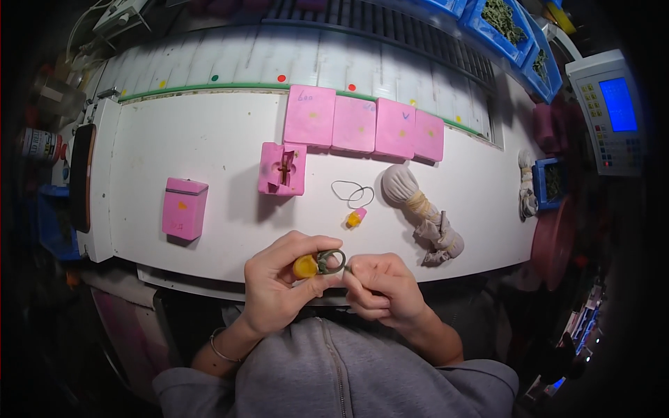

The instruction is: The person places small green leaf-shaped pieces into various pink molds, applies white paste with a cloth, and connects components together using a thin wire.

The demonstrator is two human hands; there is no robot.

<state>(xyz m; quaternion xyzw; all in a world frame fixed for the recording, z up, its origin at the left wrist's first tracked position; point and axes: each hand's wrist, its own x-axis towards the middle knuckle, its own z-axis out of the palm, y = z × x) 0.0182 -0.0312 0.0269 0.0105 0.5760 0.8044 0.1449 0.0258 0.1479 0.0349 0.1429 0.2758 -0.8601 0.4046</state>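
My left hand [279,285] pinches a small yellow-orange piece [304,266] joined to a dark green ring-shaped part [332,262], held just over the white table's near edge [209,258]. My right hand [380,285] has its fingertips closed on the right side of that ring. Beyond my hands lie a small yellow and pink piece [356,217] and loose rubber bands [352,191]. An opened pink mould [282,168] with a brown insert sits farther back.
Several shut pink moulds [362,125] line the table's back, and another pink mould [184,207] stands at the left. A tied cloth pouch [418,209] lies at the right. Blue bins of green parts [502,24] and a control panel [613,111] are at the far right.
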